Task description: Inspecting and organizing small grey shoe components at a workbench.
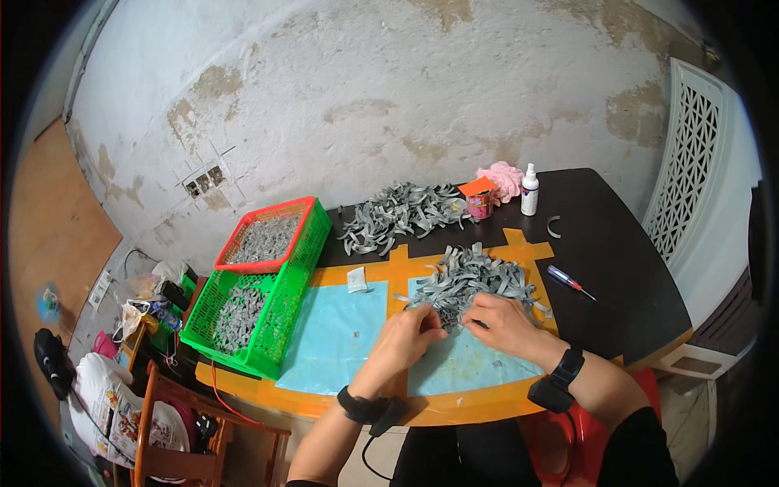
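Observation:
A heap of short curved grey strips lies before me on a blue sheet taped down with orange tape. My left hand is at the heap's near left edge, its thumb and fingers drawn together in a pinch. Close by on the right, my right hand also has its fingers curled together at the near edge of the heap. Whatever either hand pinches is too small or too hidden to make out. Both wrists wear black straps with a small box and cable.
A second heap of grey strips lies behind. At left, a green basket and a red basket hold small grey pieces. A tin, pink cloth, white spray bottle, screwdriver and white packet sit around.

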`<state>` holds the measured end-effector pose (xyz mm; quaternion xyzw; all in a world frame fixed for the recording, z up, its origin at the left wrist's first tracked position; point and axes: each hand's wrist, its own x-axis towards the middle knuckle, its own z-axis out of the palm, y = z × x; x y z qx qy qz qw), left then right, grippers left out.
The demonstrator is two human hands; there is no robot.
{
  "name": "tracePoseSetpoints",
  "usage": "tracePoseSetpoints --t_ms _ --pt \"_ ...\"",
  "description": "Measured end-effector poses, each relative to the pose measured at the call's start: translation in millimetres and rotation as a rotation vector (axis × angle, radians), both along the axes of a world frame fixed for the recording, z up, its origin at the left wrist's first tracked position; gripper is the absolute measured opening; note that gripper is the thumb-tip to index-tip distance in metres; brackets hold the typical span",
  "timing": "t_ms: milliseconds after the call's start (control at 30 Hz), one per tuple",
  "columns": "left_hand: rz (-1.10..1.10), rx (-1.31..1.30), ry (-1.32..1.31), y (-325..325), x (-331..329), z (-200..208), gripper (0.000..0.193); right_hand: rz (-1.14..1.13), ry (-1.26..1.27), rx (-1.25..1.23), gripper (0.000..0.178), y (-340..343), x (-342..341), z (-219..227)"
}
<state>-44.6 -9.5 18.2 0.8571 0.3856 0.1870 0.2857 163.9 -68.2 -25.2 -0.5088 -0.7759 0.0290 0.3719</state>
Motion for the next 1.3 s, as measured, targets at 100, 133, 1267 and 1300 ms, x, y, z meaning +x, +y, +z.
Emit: tracePoseSetpoints --t_ms 100,133,1267,1300 --pt "-0.046 -0.193 -0.136 10.3 19.1 -5.3 0.016 -0.019 0.083 -0.07 0.006 -3.0 1.8 6.1" --pt "-0.065 -0.259 -0.155 13.7 21.5 -8.4 0.013 -0.026 0.137 -0.006 0.005 -3.8 -1.1 11.8" --pt "-0.131 -0.982 -0.801 7.9 30.6 -25.0 0.015 0.338 1.072 -0.6 0.019 -8.5 17.3 18.2" --pt "-0.131 -0.983 -0.801 7.8 30.4 -24.4 0.015 0.35 1.089 -0.605 0.019 -8.4 17.8 18.3"
